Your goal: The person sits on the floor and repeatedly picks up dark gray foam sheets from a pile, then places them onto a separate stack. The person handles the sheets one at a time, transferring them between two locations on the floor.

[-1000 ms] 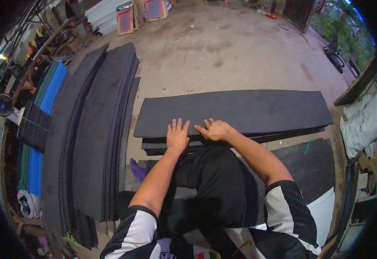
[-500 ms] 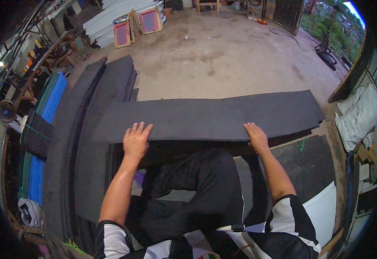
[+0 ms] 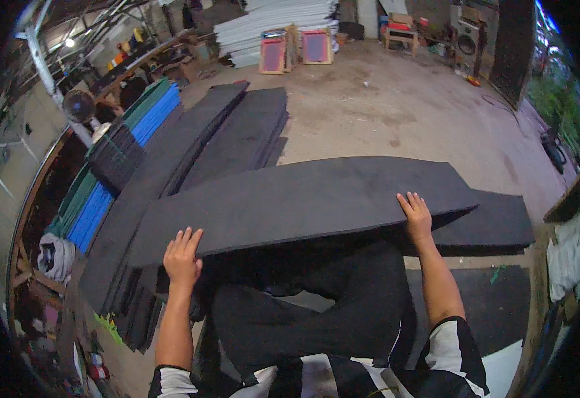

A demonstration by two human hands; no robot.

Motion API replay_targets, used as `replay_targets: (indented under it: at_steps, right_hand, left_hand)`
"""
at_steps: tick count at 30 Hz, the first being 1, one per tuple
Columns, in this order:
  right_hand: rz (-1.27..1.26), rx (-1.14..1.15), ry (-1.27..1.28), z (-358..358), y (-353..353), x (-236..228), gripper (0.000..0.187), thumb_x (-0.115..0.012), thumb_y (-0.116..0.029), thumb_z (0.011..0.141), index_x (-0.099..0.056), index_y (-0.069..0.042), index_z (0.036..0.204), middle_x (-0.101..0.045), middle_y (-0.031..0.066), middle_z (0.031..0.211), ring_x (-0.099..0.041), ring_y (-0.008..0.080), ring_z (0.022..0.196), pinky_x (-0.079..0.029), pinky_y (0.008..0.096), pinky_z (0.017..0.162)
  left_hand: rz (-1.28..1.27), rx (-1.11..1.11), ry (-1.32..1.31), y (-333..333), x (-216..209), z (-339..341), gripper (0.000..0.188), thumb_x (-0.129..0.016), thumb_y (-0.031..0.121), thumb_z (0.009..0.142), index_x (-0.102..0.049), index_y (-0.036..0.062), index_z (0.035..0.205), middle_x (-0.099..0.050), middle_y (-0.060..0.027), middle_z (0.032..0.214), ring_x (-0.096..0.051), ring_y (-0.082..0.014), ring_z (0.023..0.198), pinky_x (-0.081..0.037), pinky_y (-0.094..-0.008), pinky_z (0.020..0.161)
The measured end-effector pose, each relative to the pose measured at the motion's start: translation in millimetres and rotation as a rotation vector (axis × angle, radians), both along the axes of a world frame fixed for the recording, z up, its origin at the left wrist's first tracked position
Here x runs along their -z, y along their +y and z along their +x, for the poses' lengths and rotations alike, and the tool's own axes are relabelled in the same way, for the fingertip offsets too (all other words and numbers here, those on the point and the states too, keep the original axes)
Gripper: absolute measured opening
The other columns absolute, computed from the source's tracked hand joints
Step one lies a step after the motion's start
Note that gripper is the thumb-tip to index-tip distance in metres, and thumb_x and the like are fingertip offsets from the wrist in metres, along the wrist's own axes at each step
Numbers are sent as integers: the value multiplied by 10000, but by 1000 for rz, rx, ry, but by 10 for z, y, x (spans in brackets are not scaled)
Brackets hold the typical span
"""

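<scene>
Seen from above, looking down a person's own body in a workshop with a concrete floor (image 3: 396, 106).

At far left, stacks of blue and green foam sheets (image 3: 114, 169) lean along the wall, stored on edge. Beside them, long dark grey foam sheets (image 3: 190, 159) lie flat in overlapping piles on the floor.

The left hand (image 3: 182, 255) holds the near left edge of a long dark grey foam sheet (image 3: 303, 199). Its grip is closed over the edge, fingers spread flat on top; the thumb underneath is hidden.

The sheet spans the view in front of the person's dark trousers (image 3: 316, 305), raised off the stack below it. It is wide and floppy, so the hands sit far apart, probably to keep it from sagging.

The right hand (image 3: 416, 215) grips the near right edge the same way, fingers on top.

Farther right, another dark sheet (image 3: 496, 222) lies flat on the floor, partly under the lifted one.
</scene>
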State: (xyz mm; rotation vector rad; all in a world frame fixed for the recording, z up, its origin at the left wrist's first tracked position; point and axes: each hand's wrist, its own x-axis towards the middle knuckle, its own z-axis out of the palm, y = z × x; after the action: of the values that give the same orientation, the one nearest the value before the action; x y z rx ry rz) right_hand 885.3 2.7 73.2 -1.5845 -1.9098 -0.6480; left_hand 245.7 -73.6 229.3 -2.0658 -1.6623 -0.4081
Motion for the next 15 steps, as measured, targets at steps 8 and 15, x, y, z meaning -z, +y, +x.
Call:
replay_targets:
  at_steps: [8, 15]
  right_hand:
    - [178, -318, -103, -1351, 1136, -594, 471, -634, -157, 914, -646, -245, 1377, -703, 143, 1266, -663, 353, 1198, -531, 511, 1012]
    - [231, -570, -189, -2848, 1894, -989, 483, -640, -175, 909, -634, -249, 1387, -684, 113, 1301, -637, 343, 1243, -495, 515, 1063]
  left_hand:
    - [146, -318, -54, -1127, 185, -779, 805, -692, -30, 592, -668, 181, 1368, -638, -132, 1416, -599, -377, 1302, -490, -492, 1054]
    - [84, -586, -146, -1931, 704, -1143, 794, -654, -6, 628, -643, 164, 1403, -613, -156, 1446, -573, -426, 1318, -467, -545, 1044]
